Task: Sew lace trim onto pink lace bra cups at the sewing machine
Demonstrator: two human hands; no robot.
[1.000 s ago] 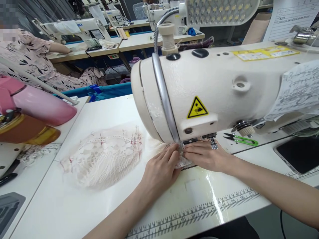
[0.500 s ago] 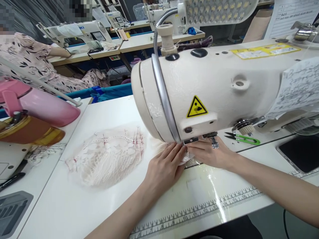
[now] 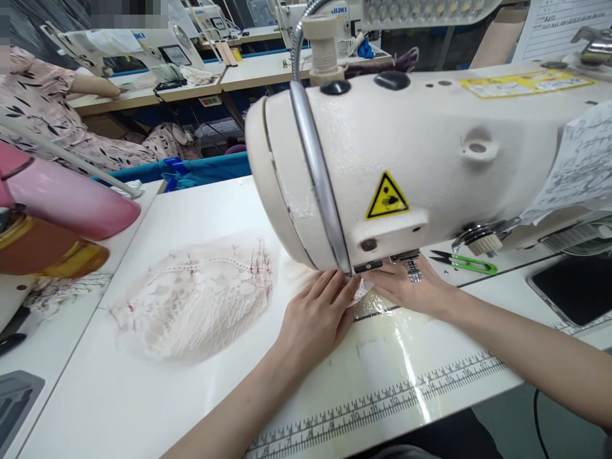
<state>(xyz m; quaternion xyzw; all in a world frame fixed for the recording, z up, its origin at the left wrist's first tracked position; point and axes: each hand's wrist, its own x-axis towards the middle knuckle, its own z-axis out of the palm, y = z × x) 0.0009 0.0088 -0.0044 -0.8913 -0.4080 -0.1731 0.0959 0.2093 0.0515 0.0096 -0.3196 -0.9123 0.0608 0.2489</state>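
My left hand [image 3: 315,312] rests palm down beside the needle area, its fingers stretched forward and pressing on a piece of white lace fabric [image 3: 362,292]. From the other side comes my right hand [image 3: 414,285], fingers extended toward the same lace; the presser parts partly cover them. Both hands are below the head of a white sewing machine [image 3: 430,146], which hides the needle and much of the cloth. A larger sheer lace piece [image 3: 201,306] with red thread marks lies flat to the left of my left hand.
Green thread snips [image 3: 471,263] and a dark phone [image 3: 576,290] lie to the right. A pink bottle [image 3: 81,197] and an amber container [image 3: 52,248] stand at left. A printed ruler [image 3: 363,414] follows the front edge. Across the table, a person [image 3: 62,121] sits near another machine.
The view has shifted slightly. My right fingers have drawn a little to the right from my left hand, showing more lace between them. My left hand stays pressed on the lace.
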